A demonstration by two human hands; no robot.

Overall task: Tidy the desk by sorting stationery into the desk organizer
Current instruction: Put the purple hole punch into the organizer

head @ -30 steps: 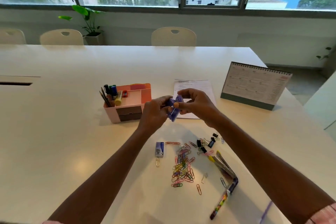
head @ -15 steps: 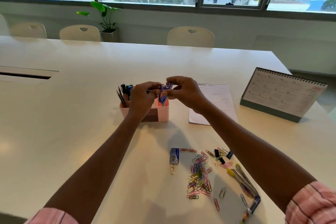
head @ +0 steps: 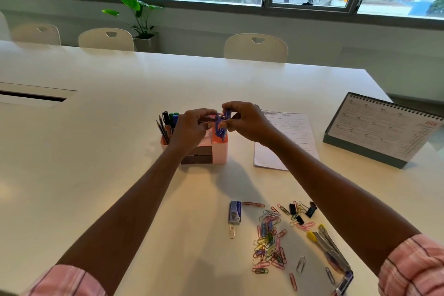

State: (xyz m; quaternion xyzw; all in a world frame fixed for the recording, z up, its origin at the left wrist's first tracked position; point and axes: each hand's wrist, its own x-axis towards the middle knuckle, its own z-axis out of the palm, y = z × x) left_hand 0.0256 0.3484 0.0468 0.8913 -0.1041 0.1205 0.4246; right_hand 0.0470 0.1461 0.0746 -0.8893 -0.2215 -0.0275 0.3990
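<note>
A pink desk organizer [head: 219, 151] stands mid-table with pens and pencils [head: 168, 122] upright in its left compartment. Over its right compartment both hands hold a small blue-purple object [head: 222, 125], possibly a stapler; its lower end dips toward the compartment. My left hand [head: 192, 127] pinches its left side and my right hand [head: 242, 120] grips its top and right side. Nearer to me lie a heap of coloured paper clips [head: 269, 243], several black binder clips [head: 301, 211], a small staple box [head: 235, 212] and a bundle of pens [head: 331, 255].
A printed sheet [head: 290, 137] lies right of the organizer. A desk calendar [head: 382, 127] stands at the right edge. A cable slot [head: 31, 97] is cut into the table at far left. Chairs [head: 255, 47] and a potted plant [head: 141, 24] line the far side under the window.
Both hands carried the blue-purple object from in front of the organizer up and over its right compartment. The camera tilted, shifting the clips and pens in the frame.
</note>
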